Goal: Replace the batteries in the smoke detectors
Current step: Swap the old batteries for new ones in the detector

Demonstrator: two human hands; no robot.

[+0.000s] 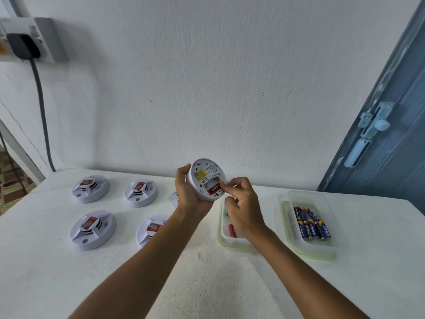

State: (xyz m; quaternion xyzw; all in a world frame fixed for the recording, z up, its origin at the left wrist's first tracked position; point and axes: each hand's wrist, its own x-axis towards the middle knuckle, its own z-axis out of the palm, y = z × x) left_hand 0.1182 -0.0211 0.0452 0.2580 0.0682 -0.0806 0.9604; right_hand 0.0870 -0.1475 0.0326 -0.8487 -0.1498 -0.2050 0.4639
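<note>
Gripping the smoke detector, left hand; right fingers apparently pinch its red battery.

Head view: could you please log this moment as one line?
left hand holds smoke detector | right hand pinches red battery in compartment | blue batteries in tray

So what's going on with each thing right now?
Held smoke detector: back open, red battery inside.
Left hand: grips the detector.
Right hand: fingertips pinch at the battery.
Four detectors on table: face up, untouched.
Near container: holds a red battery.
Far container: holds blue batteries.
Charger: plugged in.
</note>
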